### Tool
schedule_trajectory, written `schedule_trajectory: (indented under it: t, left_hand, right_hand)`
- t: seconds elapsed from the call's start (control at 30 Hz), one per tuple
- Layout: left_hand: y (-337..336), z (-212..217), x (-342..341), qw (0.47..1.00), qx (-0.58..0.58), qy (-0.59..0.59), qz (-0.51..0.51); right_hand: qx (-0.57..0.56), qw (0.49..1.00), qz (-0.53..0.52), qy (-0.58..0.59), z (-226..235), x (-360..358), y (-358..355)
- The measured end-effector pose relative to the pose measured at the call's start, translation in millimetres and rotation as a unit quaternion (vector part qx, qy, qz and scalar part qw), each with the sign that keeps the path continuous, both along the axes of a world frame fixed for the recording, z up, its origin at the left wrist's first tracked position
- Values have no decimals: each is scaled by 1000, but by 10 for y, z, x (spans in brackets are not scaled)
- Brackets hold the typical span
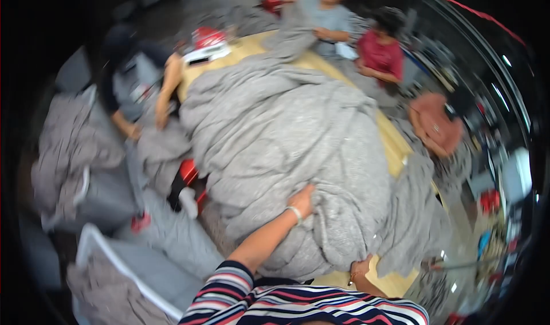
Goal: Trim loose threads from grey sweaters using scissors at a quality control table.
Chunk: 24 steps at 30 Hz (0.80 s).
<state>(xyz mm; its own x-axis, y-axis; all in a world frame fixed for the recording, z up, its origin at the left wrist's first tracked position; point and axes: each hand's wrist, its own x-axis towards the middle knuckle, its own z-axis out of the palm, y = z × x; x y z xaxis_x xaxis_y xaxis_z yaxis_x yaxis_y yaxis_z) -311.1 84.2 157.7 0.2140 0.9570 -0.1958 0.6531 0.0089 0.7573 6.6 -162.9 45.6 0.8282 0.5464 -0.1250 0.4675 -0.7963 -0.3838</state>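
Observation:
A large heap of soft grey fabric (pixel 286 130) covers most of the table in front of me. My left hand (pixel 302 201), a pale band at its wrist, reaches onto the near part of the heap, its fingers closed on a bunched fold. Lower and to the right, at the near edge of the table, my right hand (pixel 361 265) grips the border of the same fabric; its fingertips are partly hidden and blurred. Folds bunch up between the two hands. To their right, a stretch of the cloth hangs over the table's side.
The yellowish table (pixel 395 147) shows along its right side. On the left stand grey bins (pixel 143 262) with more grey fabric. At the far left edge a person (pixel 129 84) handles cloth; several people sit along the far right. A red and white item (pixel 209 38) lies at the back.

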Motion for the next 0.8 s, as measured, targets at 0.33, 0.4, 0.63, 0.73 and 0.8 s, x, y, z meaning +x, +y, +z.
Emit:
schedule_trajectory:
  t: [0.33, 0.4, 0.63, 0.73, 0.8]
  left_hand:
    - [26, -104, 119, 998, 35, 34, -41]
    - [32, -103, 99, 997, 54, 44, -31]
    - [40, -101, 113, 997, 54, 44, -30]
    - [0, -28, 115, 997, 57, 45, -17]
    - [-18, -29, 90, 998, 43, 46, -14]
  right_hand:
    - [69, 996, 50, -7, -240, 99, -90]
    - [59, 997, 56, -10, -194, 55, -54]
    - [73, 996, 59, -14, -113, 21, -20]
    - [39, 998, 49, 23, -150, 65, -38]
    - [25, 997, 66, 21, -154, 50, 0]
